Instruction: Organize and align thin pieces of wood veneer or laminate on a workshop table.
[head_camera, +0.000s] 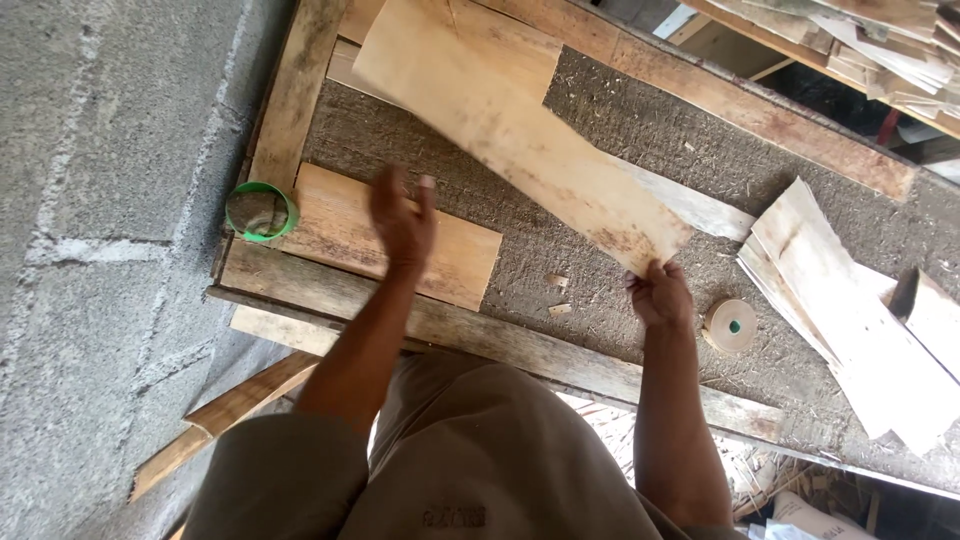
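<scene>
My right hand (660, 295) grips the near end of a long thin wood veneer sheet (510, 130), which slants up and away across the table toward the far left. My left hand (402, 222) hovers with fingers apart over a shorter rectangular veneer piece (455, 260) lying flat near the table's front-left corner; it holds nothing. Whether it touches that piece I cannot tell.
The work table (620, 120) has a rough grey top framed by wooden planks. A green tape ring (260, 211) sits on the left plank. A brown tape roll (730, 325) lies beside my right hand. Stacked veneer sheets (850, 310) lie at the right, with more piled at the far right.
</scene>
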